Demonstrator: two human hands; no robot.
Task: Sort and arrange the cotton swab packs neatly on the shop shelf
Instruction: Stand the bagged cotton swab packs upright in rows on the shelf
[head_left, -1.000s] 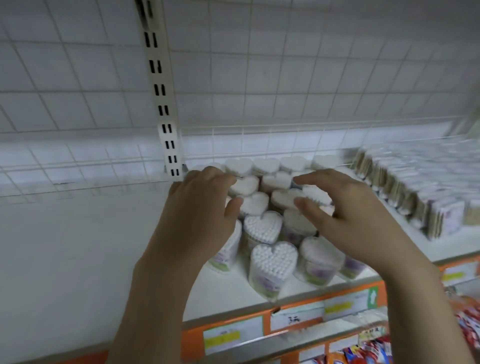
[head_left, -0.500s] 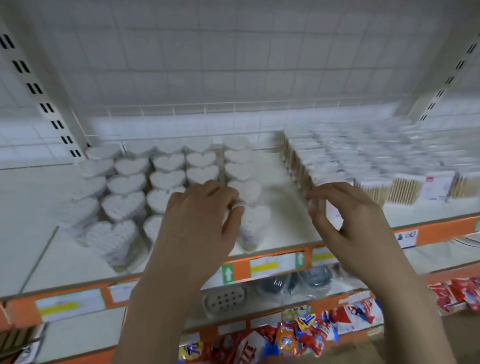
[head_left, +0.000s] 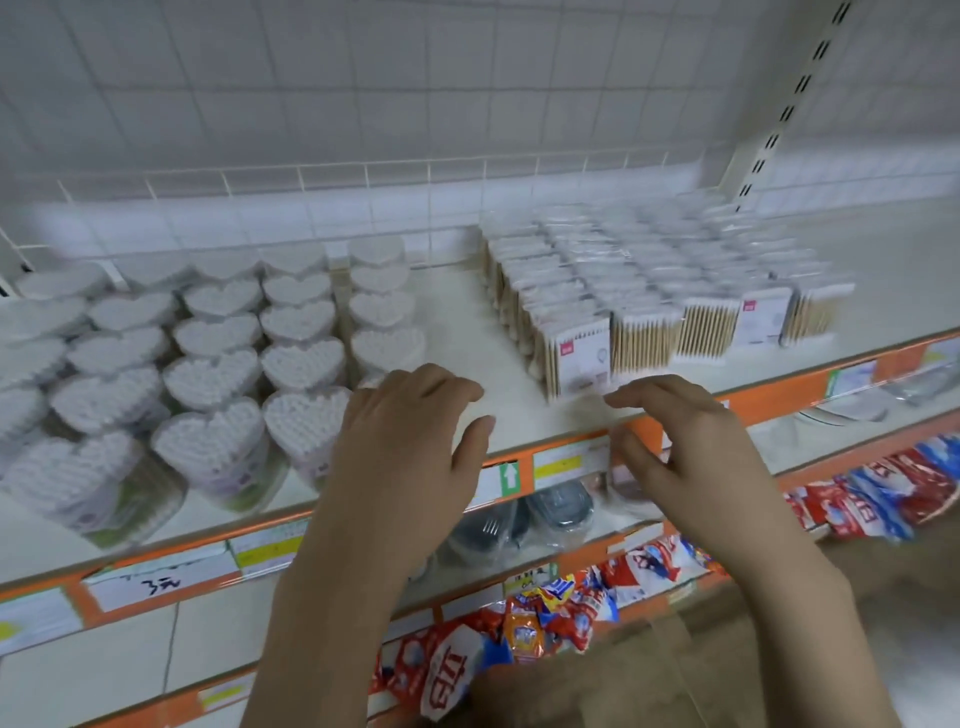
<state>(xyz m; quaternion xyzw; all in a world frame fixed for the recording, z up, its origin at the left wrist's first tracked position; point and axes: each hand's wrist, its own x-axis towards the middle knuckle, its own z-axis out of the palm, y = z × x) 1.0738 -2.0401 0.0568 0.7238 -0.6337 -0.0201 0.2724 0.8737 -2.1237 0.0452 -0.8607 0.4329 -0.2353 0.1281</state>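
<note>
Shelf (head_left: 467, 332), white, orange front edge with price labels (head_left: 563, 462); taken as landmark

Heart tubs (head_left: 213, 379): clear heart-shaped swab packs, upright, in close rows on the shelf's left part, front row near the edge

Flat packs (head_left: 644, 338): rectangular packs of wooden-stick swabs, standing on edge in tight rows on the shelf's right part, apart from the tubs across a bare strip

Left hand (head_left: 410, 447): over the shelf's front edge, just right of the front tubs; fingers loosely bent, thumb spread, holding nothing; contact with the nearest tub hidden

Right hand (head_left: 680, 447): over the front edge below the nearest flat pack; fingers curved, thumb apart, nothing held; probably just short of the pack, blur makes it unsure

Snack packets (head_left: 545, 613): red and blue, hanging below the shelf

Wire rail (head_left: 363, 171): along the shelf's back
</note>
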